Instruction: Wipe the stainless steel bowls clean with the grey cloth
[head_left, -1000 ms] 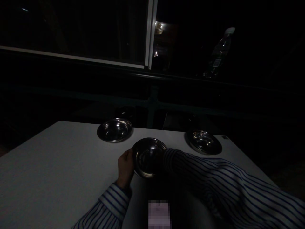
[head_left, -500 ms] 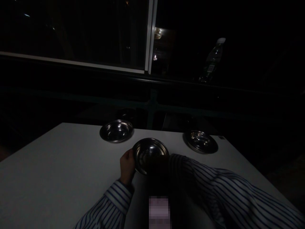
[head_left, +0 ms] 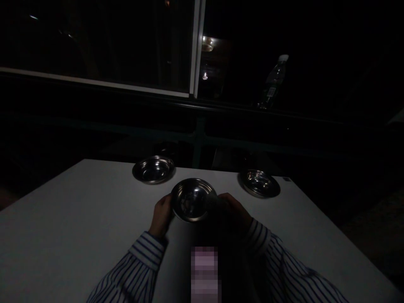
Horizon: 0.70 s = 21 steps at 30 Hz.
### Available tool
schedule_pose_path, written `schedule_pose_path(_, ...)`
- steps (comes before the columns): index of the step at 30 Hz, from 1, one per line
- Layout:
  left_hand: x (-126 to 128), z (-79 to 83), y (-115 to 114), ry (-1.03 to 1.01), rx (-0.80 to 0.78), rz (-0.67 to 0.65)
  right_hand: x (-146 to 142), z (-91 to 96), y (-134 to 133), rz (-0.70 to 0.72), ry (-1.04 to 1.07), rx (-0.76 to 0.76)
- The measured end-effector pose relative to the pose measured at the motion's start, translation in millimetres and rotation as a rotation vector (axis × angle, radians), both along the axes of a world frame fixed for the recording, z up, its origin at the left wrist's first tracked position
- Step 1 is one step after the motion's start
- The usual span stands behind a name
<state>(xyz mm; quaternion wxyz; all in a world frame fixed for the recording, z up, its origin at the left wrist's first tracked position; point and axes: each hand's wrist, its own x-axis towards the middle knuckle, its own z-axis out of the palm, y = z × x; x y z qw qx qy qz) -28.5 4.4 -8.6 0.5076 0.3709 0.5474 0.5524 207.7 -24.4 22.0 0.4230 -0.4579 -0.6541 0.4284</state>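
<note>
A shallow stainless steel bowl (head_left: 191, 200), tilted toward me, is between my two hands over the near middle of the white table (head_left: 107, 210). My left hand (head_left: 161, 214) is closed on its left rim, thumb toward the top. At the right rim my right hand (head_left: 237, 210) is curled, gripping the edge; deep shadow covers its lower fingers and the bowl's right side. Two similar steel bowls lie on the table beyond: one at the back left (head_left: 153, 170), one at the back right (head_left: 259, 184).
A clear plastic bottle (head_left: 274, 82) with a white cap stands on the dark ledge behind the table. A window frame (head_left: 194, 50) rises at the back. Dark furniture shapes lie past the table's far edge. A small label (head_left: 286, 179) marks the far right corner.
My right hand has drawn back from over the bowl's inside to its right rim. My left hand keeps its hold on the left rim. The view has shifted slightly.
</note>
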Motion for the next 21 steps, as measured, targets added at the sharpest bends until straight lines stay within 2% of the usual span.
schedule_pose_path(3,-1.2,1.7,-14.3,-0.01,-0.029,0.0,6.3,-5.1,-4.8,0.03,-0.123,0.212)
schedule_pose_path(5,0.8,2.4,-26.3,-0.01,-0.058,0.025,6.6,-7.9,-6.2,0.047,-0.282,0.35)
schedule_pose_path(9,11.6,3.1,-45.5,-0.03,-0.076,0.003,-5.6,-12.3,-7.3,0.078,-0.582,0.417)
schedule_pose_path(14,20.7,0.7,-45.7,-0.009,-0.061,0.036,-25.2,-18.9,-10.6,0.171,-0.944,0.601)
schedule_pose_path(21,19.9,-4.2,-38.2,-0.03,-0.038,0.081,-48.4,-24.3,-20.9,0.163,-0.994,0.915)
